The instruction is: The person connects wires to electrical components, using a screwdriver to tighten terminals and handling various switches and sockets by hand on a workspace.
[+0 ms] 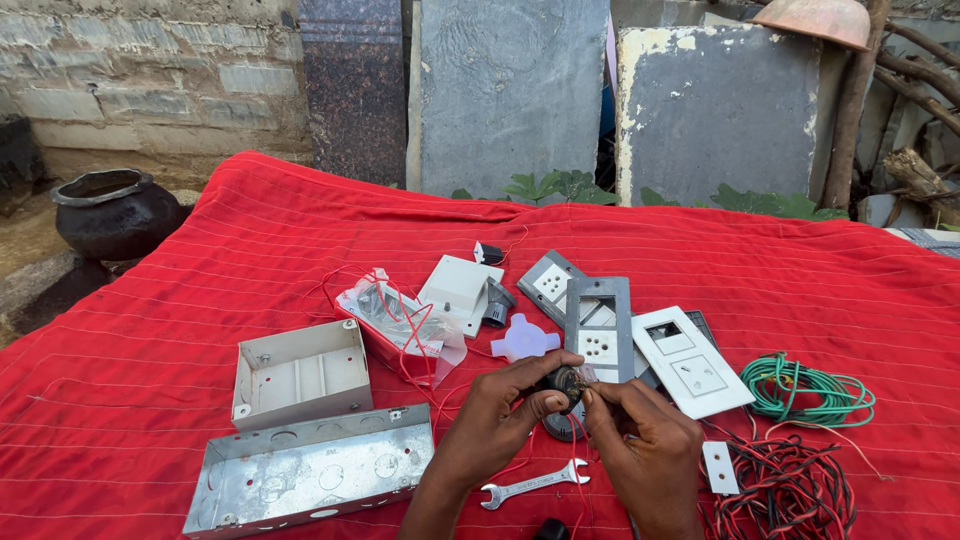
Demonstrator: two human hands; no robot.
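Observation:
My left hand [495, 420] and my right hand [645, 440] meet over the red cloth and together hold a small dark round electrical part [567, 383] with thin red wires hanging from it. The left fingers wrap the part from the left; the right fingertips pinch it from the right. Just beyond the hands lies a grey switch plate [598, 322] with a white socket, and a white switch plate [690, 362] lies to its right. A small open-ended spanner [532, 485] rests on the cloth below my hands.
A red cloth [200, 260] covers the surface. On it lie a metal box [310, 470], a white box [300, 372], a plastic bag of parts [400, 322], a green wire coil [810, 390] and red-black wires [790, 490]. A black pot [115, 210] stands left; stone slabs behind.

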